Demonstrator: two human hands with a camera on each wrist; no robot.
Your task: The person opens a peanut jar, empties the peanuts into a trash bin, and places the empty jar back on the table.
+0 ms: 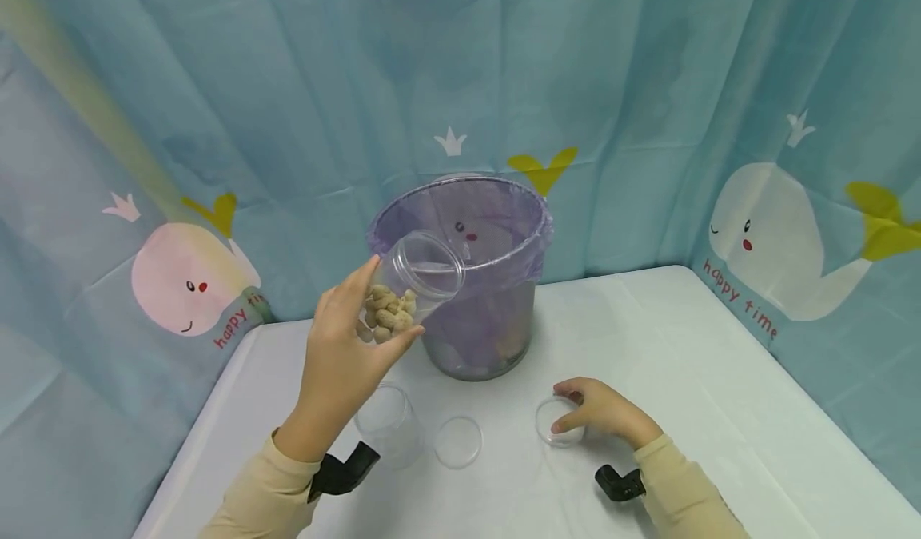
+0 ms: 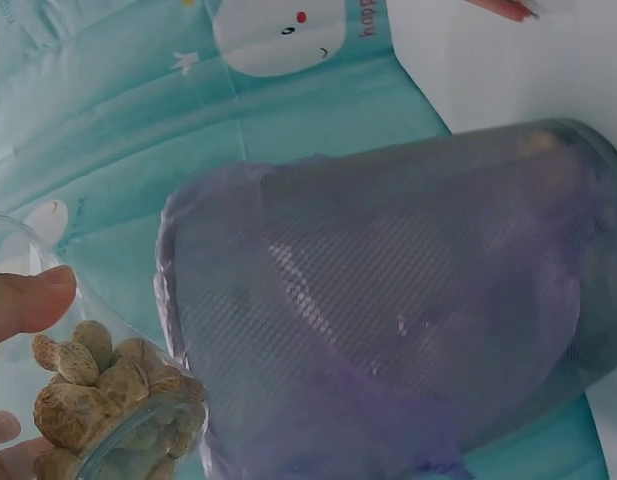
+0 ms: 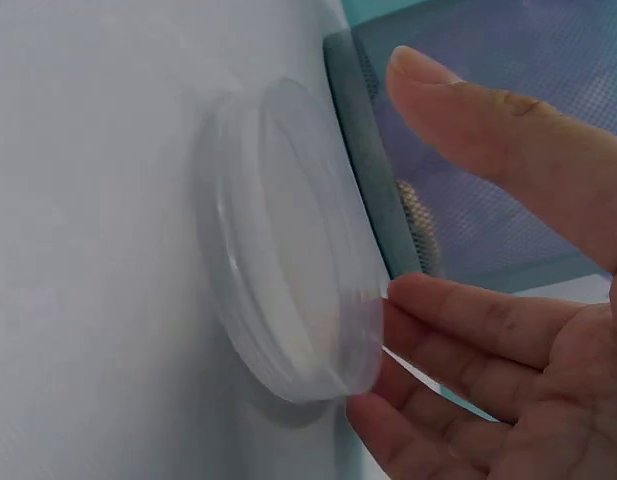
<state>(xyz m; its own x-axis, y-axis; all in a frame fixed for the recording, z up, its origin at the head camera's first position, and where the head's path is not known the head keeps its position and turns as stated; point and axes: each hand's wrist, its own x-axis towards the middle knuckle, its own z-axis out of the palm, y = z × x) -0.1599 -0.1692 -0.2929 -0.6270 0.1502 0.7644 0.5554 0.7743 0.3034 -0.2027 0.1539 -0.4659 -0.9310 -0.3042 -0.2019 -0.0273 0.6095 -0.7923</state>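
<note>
My left hand (image 1: 334,363) grips a clear plastic jar (image 1: 429,263) by its lower part and holds it tilted. Its mouth is at the near rim of a mesh wastebasket (image 1: 478,323) lined with a purple bag. Unshelled peanuts (image 1: 388,315) lie in the jar's lower end; the left wrist view shows more peanuts (image 2: 83,390) behind the thumb. My right hand (image 1: 608,411) is beside a clear round lid (image 1: 564,438) on the table. In the right wrist view the thumb stands apart from this lid (image 3: 298,240), with the fingertips at its edge.
Another clear jar (image 1: 392,431) stands on the white table (image 1: 633,323) below my left forearm. A second clear lid (image 1: 458,443) lies flat between that jar and my right hand. A blue curtain (image 1: 612,83) with whale prints hangs behind the table and along its sides.
</note>
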